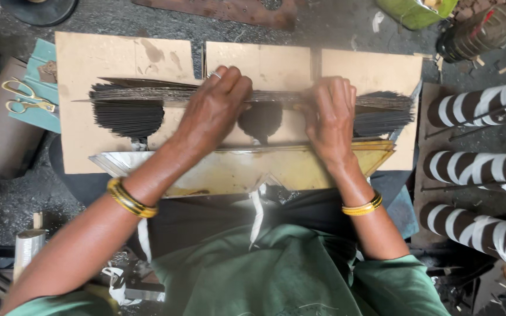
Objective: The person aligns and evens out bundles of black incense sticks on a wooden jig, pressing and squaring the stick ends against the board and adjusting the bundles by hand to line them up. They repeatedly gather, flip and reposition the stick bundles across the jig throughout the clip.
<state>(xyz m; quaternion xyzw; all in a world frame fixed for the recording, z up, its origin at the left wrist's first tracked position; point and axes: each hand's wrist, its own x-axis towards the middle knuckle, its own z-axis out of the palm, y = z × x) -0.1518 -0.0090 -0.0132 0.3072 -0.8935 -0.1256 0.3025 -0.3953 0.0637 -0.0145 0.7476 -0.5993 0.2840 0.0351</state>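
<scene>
Head view, so everything is seen from above: a long flat bundle of thin dark sticks (276,95) is being pressed onto cardboard sheets (101,58) by both hands. The left hand (215,108) has its fingers curled together over the bundle's middle, the right hand (330,114) likewise, clamped further along. Looks like the rolling or evening-out step; steady, equal pressure is probably needed next so nothing fans out. Container-wise, a green tub (414,11) is cut off at the top edge, contents can't really be told. Yellow-handled scissors (27,96) are left lying at the side.
</scene>
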